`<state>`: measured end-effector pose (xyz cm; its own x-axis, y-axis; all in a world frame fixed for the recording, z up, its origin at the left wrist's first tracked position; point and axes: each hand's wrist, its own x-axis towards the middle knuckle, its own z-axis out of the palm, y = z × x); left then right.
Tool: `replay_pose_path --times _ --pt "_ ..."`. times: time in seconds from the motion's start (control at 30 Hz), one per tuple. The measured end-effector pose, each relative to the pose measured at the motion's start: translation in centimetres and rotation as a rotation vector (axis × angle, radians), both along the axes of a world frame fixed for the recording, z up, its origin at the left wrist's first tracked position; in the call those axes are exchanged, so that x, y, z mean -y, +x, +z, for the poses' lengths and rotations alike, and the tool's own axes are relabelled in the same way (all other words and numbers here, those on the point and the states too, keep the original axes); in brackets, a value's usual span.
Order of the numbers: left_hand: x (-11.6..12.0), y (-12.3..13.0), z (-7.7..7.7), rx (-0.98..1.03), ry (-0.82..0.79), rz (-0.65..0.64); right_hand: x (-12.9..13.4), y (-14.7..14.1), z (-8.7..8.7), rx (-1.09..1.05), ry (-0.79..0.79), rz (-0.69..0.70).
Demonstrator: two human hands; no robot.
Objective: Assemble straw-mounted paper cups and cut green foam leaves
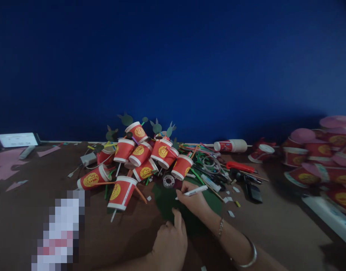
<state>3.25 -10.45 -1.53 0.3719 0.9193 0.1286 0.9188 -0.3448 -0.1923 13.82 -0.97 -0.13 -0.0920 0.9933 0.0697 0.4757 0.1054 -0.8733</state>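
Note:
My right hand (194,197) is closed round a white pen (196,191), its tip pointing down and left over dark green paper (164,199). A bracelet and a silver bangle are on that arm. My left hand (170,241) rests at the paper's lower left edge, index finger stretched forward onto it and the other fingers partly curled. Nothing shows in that hand. Just beyond the paper lies a roll of tape (169,181). Whether the pen has left a mark is too dark to tell.
Red paper cups (123,192) with straws are piled left of the paper. Behind the right hand lie cables (211,163), a red-handled cutter (240,166) and a black object (253,192). More cups (319,150) and a white power strip (331,214) stand right. A lit phone (17,139) is far left.

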Motion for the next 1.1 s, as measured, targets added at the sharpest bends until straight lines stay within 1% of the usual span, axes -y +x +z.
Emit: replay_pose_path --times 0.2,0.47,0.6,0.83,0.97,1.1 --pt "-0.03 -0.04 0.15 -0.010 0.018 -0.009 0.18 -0.13 0.13 0.015 0.028 -0.013" --pt "-0.03 -0.12 0.21 -0.045 0.041 -0.047 0.23 -0.11 0.07 0.065 0.043 0.002" --pt "-0.03 -0.12 0.30 -0.036 0.058 -0.043 0.22 -0.12 0.09 0.069 0.048 0.008" --pt "-0.01 -0.12 0.62 -0.026 0.051 -0.045 0.25 -0.15 0.05 0.069 0.006 0.009" --pt "-0.05 -0.02 0.49 -0.027 0.039 -0.006 0.23 -0.18 0.08 0.086 0.015 0.002" --pt "-0.06 -0.06 0.38 -0.025 0.047 -0.038 0.20 -0.15 0.01 0.070 0.004 0.016"
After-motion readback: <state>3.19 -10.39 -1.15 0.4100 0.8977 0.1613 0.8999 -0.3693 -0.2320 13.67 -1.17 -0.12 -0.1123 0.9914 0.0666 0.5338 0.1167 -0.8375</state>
